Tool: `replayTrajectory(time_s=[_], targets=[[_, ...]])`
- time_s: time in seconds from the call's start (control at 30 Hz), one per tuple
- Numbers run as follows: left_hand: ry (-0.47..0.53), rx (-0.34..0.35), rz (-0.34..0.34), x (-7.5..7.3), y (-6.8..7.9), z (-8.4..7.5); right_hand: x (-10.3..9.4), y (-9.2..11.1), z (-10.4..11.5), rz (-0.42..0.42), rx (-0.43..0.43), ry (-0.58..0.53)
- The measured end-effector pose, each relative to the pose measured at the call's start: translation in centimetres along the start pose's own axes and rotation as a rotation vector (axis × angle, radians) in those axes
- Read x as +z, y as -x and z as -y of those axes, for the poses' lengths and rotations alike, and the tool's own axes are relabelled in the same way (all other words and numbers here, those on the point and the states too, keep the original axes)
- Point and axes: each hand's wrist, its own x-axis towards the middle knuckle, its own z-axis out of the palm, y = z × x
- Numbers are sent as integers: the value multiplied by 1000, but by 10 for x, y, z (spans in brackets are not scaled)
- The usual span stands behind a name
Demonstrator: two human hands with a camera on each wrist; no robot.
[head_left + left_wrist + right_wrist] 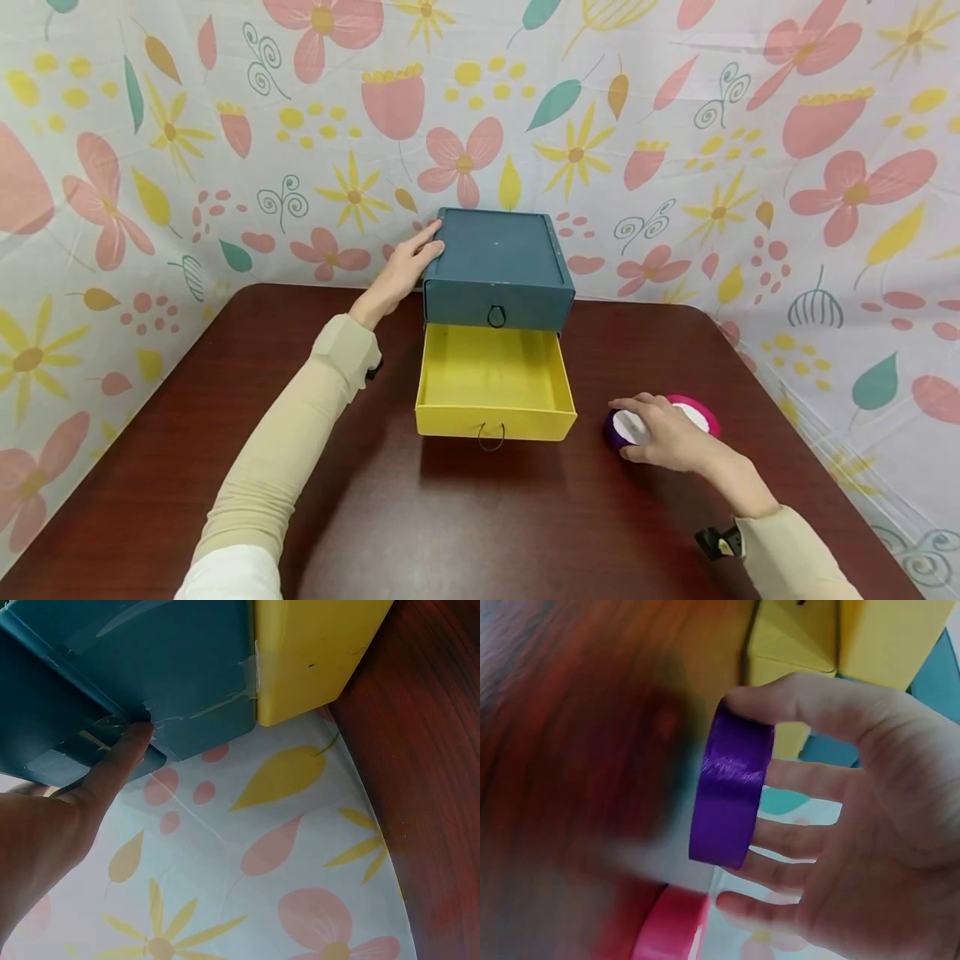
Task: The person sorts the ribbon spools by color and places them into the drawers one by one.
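A small drawer cabinet [495,246] with a dark blue top section stands at the back middle of the table. Its yellow drawer [495,423] is pulled out and empty inside, with a thin dark loop on the front. My left hand [407,265] rests on the cabinet's upper left edge; in the left wrist view its straight thumb [120,765] presses the blue side. On the right, my right hand [667,433] holds a purple ribbon roll [731,787] between thumb and fingers. Close beside that hand lies a pink ribbon roll [701,414], partly hidden by it.
The dark reddish-brown table [525,533] runs under everything. Behind and beside it hangs a white cloth [570,50] printed with flowers and leaves, close to the cabinet's back. The yellow drawer juts forward between the two arms.
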Motion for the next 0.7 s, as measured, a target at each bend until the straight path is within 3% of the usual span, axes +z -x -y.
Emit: replayTrajectory(time_s=[0.2, 0.53, 0.7], targets=[[15, -13, 14, -1, 0, 0, -13, -2, 13, -34, -9, -53], [11, -29, 24, -4, -1, 0, -43, -13, 37, -127, -151, -66], [23, -16, 18, -4, -13, 16, -58, -19, 48, -147, -190, -68]])
